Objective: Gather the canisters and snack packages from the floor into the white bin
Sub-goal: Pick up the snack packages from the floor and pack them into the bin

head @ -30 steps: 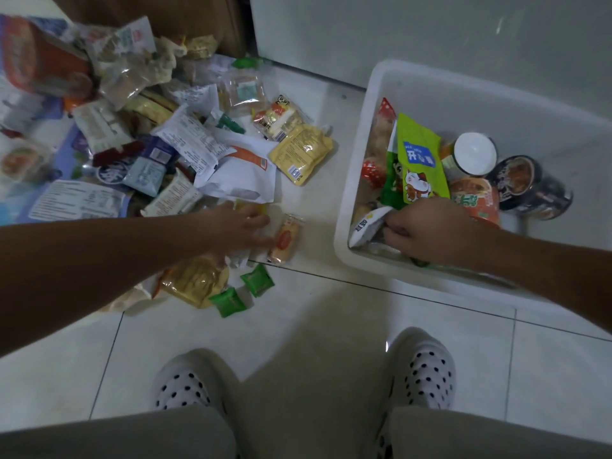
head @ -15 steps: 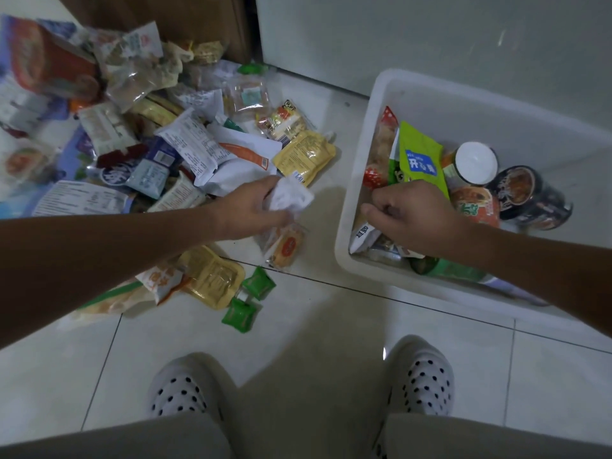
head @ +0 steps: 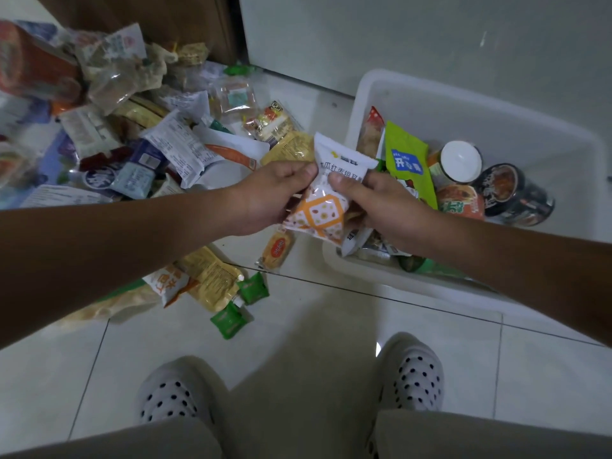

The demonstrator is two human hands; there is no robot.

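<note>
A white and orange snack packet (head: 328,200) hangs in the air just left of the white bin's (head: 440,104) near-left rim. My left hand (head: 271,197) pinches its left edge and my right hand (head: 381,207) grips its right side, thumb on the front. Inside the bin lie a green packet (head: 409,164), a white-lidded canister (head: 460,160), a dark canister (head: 511,193) and an orange cup (head: 460,202). A heap of snack packages (head: 159,140) covers the floor at the upper left.
On the tiles near my left forearm lie a small orange packet (head: 276,250), a yellow pouch (head: 212,279) and two green sachets (head: 240,306). My two dotted slippers (head: 410,376) stand at the bottom. A wall and a brown door frame (head: 185,18) close the back.
My left hand has lifted the white and orange packet off the floor and carried it right. My right hand has come out of the bin and taken hold of its other side.
</note>
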